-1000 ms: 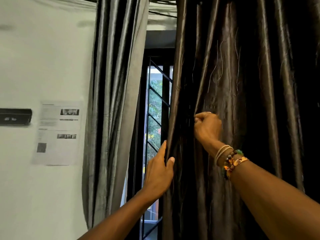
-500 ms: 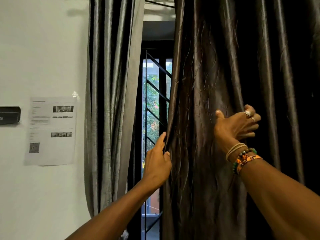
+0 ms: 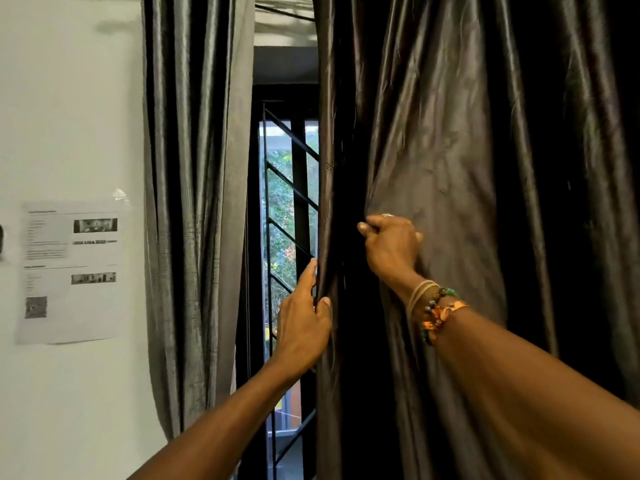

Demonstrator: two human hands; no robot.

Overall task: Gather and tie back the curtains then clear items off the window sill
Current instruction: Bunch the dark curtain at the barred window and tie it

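Fingers (image 3: 309,277) pinch the curtain (image 3: 450,150), hanging vertically.

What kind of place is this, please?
Probably a room indoors, home or lodging I cannot tell: a dark curtain and a grey curtain flank a window grille, and a printed notice is stuck on the white wall.

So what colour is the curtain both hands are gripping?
Dark glossy brown curtain, clearest in the head view.

Left hand (image 3: 304,329) raised, pinching, right hand (image 3: 391,249) raised higher, clenched
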